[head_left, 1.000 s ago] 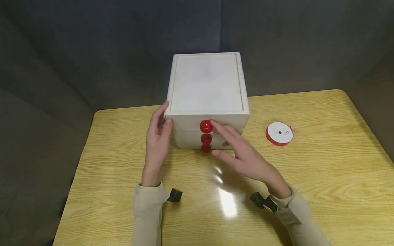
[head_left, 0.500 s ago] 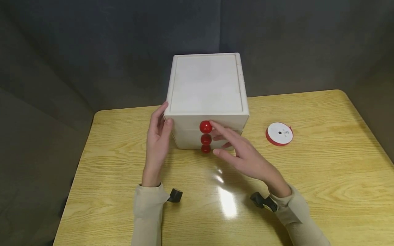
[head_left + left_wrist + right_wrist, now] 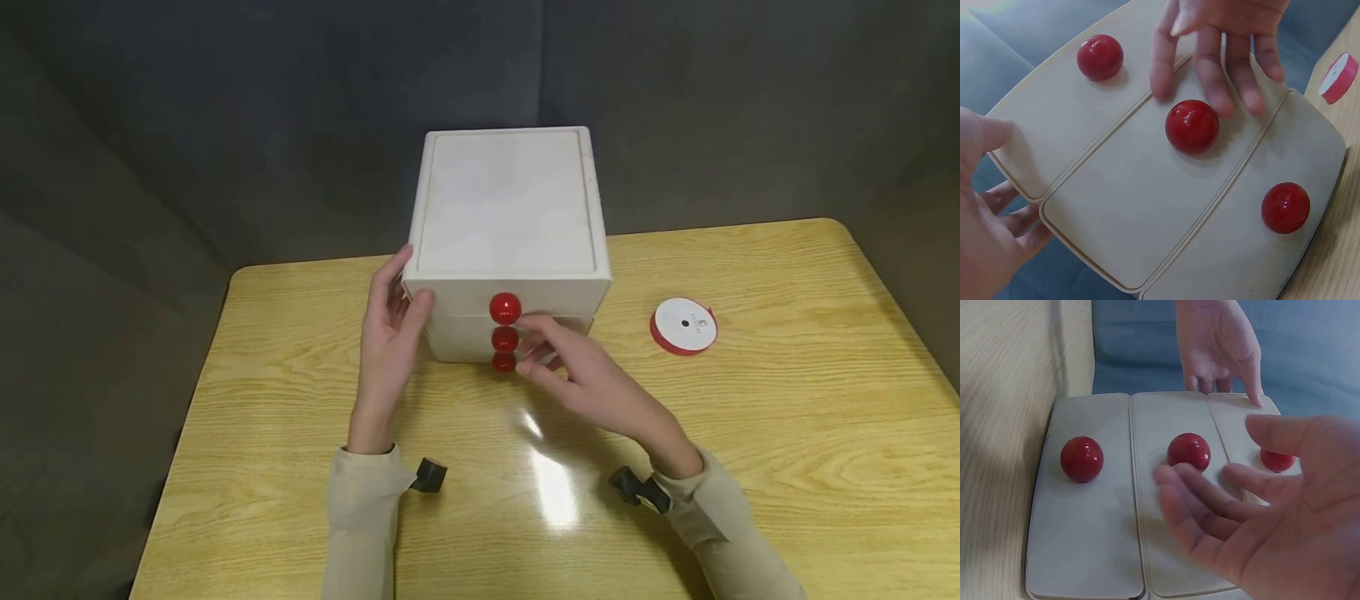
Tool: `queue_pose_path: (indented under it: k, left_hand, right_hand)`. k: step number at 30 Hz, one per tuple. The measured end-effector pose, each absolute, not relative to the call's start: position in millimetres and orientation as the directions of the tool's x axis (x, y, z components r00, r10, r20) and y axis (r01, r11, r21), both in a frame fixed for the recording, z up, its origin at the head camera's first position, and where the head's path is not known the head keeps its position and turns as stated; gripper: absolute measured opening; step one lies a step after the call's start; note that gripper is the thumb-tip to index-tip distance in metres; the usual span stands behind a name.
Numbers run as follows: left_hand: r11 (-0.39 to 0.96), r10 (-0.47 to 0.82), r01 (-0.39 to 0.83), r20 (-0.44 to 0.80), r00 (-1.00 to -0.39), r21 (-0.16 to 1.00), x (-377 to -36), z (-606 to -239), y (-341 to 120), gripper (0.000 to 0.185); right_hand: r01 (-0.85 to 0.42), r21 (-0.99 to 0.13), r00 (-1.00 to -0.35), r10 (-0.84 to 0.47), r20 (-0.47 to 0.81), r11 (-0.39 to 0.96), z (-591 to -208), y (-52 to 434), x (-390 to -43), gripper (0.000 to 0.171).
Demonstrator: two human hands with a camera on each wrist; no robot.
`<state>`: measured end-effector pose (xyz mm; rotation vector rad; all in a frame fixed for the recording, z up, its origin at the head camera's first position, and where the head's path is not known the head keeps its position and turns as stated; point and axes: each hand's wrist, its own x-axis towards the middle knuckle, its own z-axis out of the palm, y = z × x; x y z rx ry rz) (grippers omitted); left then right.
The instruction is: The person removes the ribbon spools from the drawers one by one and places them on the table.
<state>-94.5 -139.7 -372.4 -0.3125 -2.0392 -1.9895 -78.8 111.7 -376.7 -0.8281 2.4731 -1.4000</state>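
— Since the right hand (image 3: 592,379) hovers with loose, straight fingers just beside the middle red round knob (image 3: 504,338), what helps?
— Pinch that knob squarely; the left hand (image 3: 390,346), flat and holding nothing, should brace the white plastic three-drawer box (image 3: 510,208) mid-desk.

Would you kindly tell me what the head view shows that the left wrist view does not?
Only the head view shows the flat top of the white drawer box, the whole yellow table and both sleeves. Only the left wrist view shows the seams between the three drawer fronts close up, with the right hand's fingers lying just above the middle knob. Both show the three red knobs, both hands and the ribbon spool.
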Motion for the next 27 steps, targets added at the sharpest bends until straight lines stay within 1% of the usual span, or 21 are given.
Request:
queue_pose_path:
  k: [6,16,21,27]
  left_hand:
    - [0.024,-0.037,0.339,0.339,-0.94,0.941,-94,-371,-138,0.053]
    - [0.039,-0.046,0.319,0.32,-0.946,0.947,-94,-370,-138,0.053]
    - [0.042,-0.048,0.309,0.31,-0.949,0.95,-94,-370,-137,0.054]
    - [0.056,-0.056,0.298,0.301,-0.952,0.953,-93,-371,-136,0.055]
  right_hand:
    - [-0.389,-0.834,-0.781,-0.621,0.074,0.39,-385,110,-80,0.063]
    - [-0.359,-0.856,-0.776,-0.629,0.051,0.372,-390,103,-81,0.067]
    - [-0.357,-0.865,-0.78,-0.622,0.068,0.352,-392,102,-83,0.064]
    - [-0.391,-0.864,-0.772,-0.625,0.119,0.318,-390,104,-83,0.051]
